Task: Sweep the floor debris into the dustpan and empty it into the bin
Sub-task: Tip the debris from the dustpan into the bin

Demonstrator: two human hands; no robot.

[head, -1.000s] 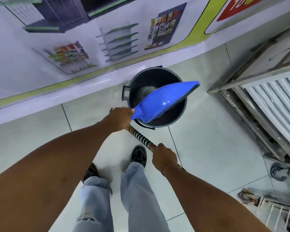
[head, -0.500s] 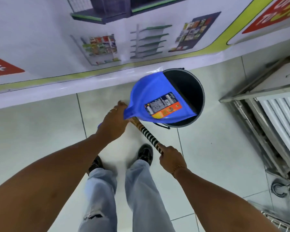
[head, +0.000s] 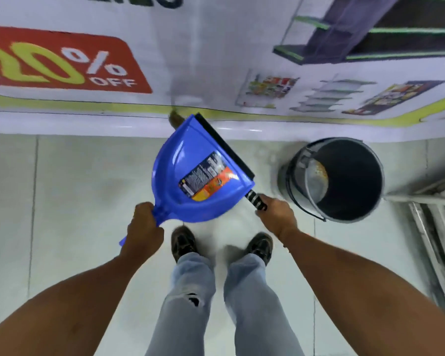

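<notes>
My left hand (head: 144, 229) grips the handle of a blue dustpan (head: 195, 176), held in the air above the floor with its labelled underside facing me and its black lip pointing up-right. My right hand (head: 276, 216) holds the black-and-white striped broom handle (head: 254, 199); most of the broom is hidden behind the pan, and brown bristles (head: 175, 118) peek out above its top edge. The dark round bin (head: 344, 179) stands to the right of the pan, apart from it, with some debris visible inside on its left wall.
A wall with a printed banner (head: 62, 60) runs along the far side, close behind the pan. A metal rack frame (head: 432, 217) borders the right edge. My two feet (head: 183, 242) stand on pale floor tiles just below the pan.
The dustpan has swung left, away from over the bin, and now hangs in front of the wall. My right hand with the broom has come up beside the bin.
</notes>
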